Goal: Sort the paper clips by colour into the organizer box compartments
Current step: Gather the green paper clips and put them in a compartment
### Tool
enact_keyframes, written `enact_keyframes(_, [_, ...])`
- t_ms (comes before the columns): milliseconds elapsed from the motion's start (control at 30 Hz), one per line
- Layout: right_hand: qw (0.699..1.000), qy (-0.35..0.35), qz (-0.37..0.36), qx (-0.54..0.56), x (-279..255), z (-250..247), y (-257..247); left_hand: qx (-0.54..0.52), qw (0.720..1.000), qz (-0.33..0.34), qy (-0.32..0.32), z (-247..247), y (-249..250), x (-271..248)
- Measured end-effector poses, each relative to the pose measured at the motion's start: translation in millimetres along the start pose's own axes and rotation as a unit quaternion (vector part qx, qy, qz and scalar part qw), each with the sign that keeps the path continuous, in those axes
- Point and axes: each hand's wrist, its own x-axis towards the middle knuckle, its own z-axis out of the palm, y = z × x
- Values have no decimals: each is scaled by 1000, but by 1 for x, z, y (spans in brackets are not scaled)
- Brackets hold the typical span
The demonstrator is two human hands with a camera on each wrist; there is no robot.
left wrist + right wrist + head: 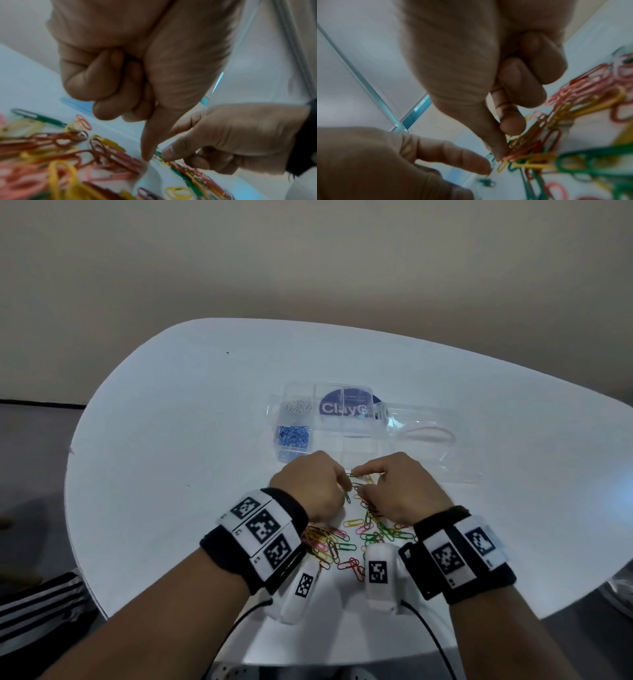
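While both hands (356, 486) pinch at it, a green clip (347, 497) slants toward the box (329, 419).

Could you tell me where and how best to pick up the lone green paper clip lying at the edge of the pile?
The green paper clip lies flat on the table, apart from the pile. I would probably come from above and pinch its long sides across the narrow width, lifting one rounded end first.
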Motion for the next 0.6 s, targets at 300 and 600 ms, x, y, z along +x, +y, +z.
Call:
enact_keyframes(300, [999, 17, 4, -29, 2, 3, -2, 140, 990, 8, 9, 8, -1, 10])
enact_keyframes(600, [994, 14, -26, 105, -12, -21, -7, -381, 920, -69, -61, -23, -14, -2])
